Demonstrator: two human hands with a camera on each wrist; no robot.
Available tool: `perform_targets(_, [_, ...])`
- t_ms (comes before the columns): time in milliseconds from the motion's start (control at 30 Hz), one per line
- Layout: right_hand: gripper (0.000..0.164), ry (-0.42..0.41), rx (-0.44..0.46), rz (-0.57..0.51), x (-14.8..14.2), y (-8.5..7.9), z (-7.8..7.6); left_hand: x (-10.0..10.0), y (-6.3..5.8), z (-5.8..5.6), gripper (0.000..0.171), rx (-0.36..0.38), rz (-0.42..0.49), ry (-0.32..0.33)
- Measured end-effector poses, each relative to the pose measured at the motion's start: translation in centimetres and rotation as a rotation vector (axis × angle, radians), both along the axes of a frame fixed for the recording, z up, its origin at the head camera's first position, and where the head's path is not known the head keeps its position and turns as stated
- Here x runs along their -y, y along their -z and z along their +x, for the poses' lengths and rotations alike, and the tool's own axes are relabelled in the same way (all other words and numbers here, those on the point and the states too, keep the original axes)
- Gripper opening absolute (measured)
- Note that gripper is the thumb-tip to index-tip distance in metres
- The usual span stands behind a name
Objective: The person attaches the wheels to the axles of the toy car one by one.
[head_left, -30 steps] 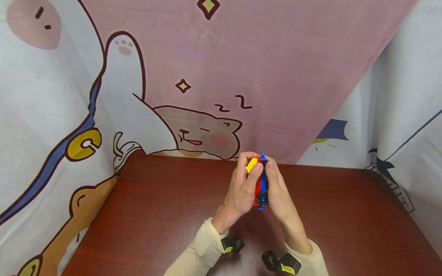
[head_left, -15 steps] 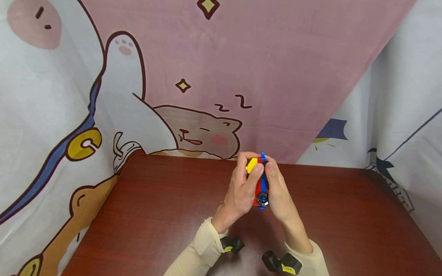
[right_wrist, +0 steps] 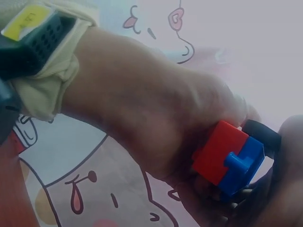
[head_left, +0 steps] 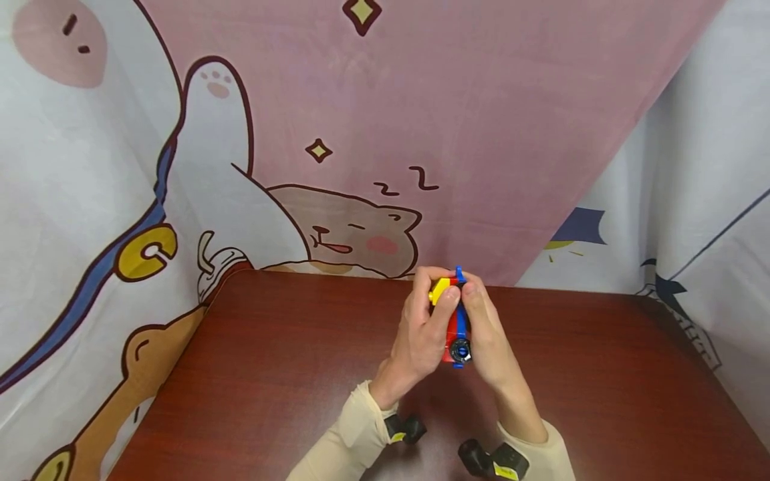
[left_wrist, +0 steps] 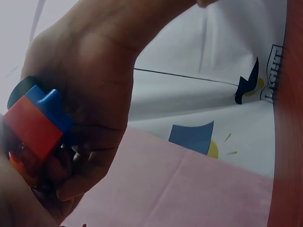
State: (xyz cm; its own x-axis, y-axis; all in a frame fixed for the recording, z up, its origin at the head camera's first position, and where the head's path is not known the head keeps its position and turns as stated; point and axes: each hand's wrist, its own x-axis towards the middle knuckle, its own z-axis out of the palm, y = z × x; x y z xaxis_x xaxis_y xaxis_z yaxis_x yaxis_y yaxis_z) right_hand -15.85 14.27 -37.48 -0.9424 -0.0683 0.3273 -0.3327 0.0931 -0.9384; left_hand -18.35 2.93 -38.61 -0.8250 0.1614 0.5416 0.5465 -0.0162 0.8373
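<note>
Both hands hold a toy car together above the dark red-brown table [head_left: 289,361]. The car [head_left: 454,326] has a red body, a blue base, a yellow part at its far end and black wheels. My left hand [head_left: 421,334] grips the red side, its thumb lying across the car near the far wheel. From the right, my right hand [head_left: 486,331] wraps the blue side, thumb also by that wheel. The near wheel [head_left: 460,350] shows uncovered between the palms. In both wrist views, the red and blue end [left_wrist: 34,125] [right_wrist: 220,149] with a blue peg shows; fingers hide the rest.
A printed cloth [head_left: 481,133] with cartoon animals hangs behind the table and along its sides. Each wrist wears a small black camera; the left camera [head_left: 404,428] and right camera [head_left: 493,459] sit close over the near part of the table.
Both hands keep the same grip. The car's near end has shifted slightly down and right, its near wheel now showing a little lower.
</note>
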Motion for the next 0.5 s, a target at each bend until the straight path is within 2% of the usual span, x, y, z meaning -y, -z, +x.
perform_targets(133, [0.044, 0.007, 0.046, 0.013, 0.2, -0.1, -0.1, 0.2, -0.2, -0.2, 0.028, 0.063, 0.003, 0.014])
perform_targets(300, [0.048, 0.009, 0.084, 0.041, 0.1, -0.2, 0.0, 0.6, -0.3, -0.4, 0.031, 0.164, 0.024, 0.084])
perform_targets(400, [0.045, 0.038, 0.070, 0.055, -0.3, -0.5, 0.0, 0.9, -0.4, -0.5, 0.031, 0.189, 0.029, 0.085])
perform_targets(500, [0.032, 0.122, 0.035, 0.120, -0.8, -0.7, 0.2, 1.2, -0.6, -0.8, 0.030, 0.183, 0.038, 0.047])
